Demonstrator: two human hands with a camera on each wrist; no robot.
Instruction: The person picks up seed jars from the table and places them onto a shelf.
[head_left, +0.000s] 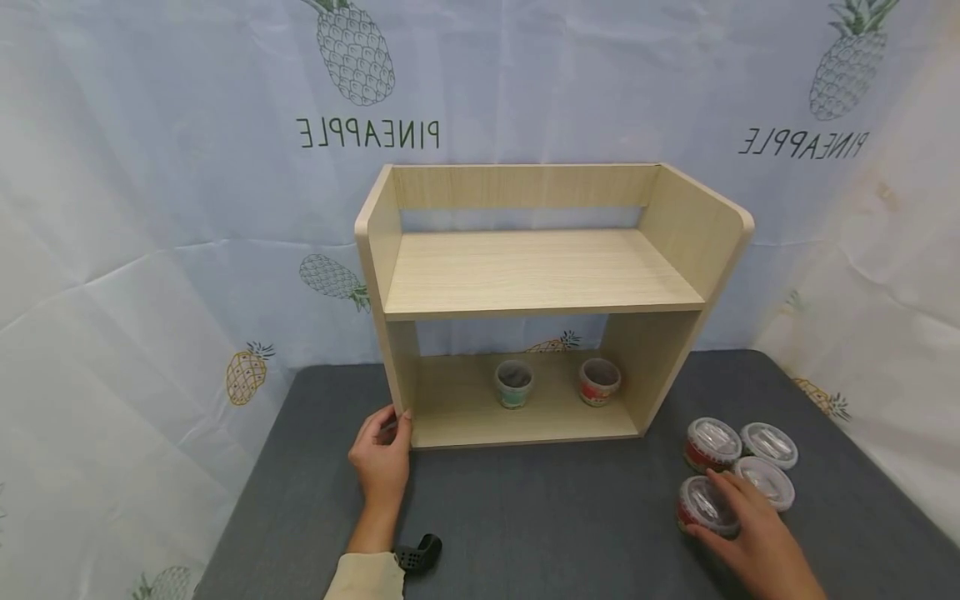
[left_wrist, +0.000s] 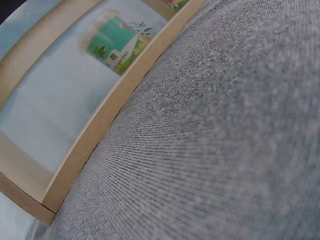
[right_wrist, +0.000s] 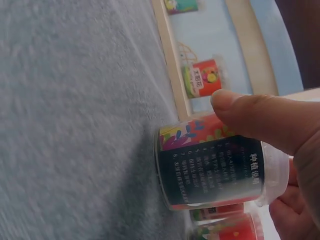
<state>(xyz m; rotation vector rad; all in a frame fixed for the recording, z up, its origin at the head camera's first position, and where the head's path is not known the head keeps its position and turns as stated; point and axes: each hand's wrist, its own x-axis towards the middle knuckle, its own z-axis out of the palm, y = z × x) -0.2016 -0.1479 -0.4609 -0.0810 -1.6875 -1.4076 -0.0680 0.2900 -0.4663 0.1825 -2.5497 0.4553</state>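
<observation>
The shelf [head_left: 517, 271] stands on the dark table [head_left: 540, 517], a pineapple-print curtain [head_left: 150, 167] hanging behind it. At the shelf's lower left front corner the left hand [head_left: 381, 462] grips the side board, thumb at the front edge, fingers bent around the outside. Out past the shelf's right front corner, the right hand [head_left: 757, 533] is curved partly closed and pinches a lidded cup [right_wrist: 210, 170] — thumb across its label, fingers on the other side. That label is red with a dark panel of pale writing; whether the cup touches the table, I cannot tell. Three other cups [head_left: 712, 442] sit close together to the shelf's right, just beyond that hand. On the shelf's lower board two more stand upright, apart from each other — a green cup [head_left: 513, 385] near the middle, a red cup [head_left: 599, 382] towards the right side.
</observation>
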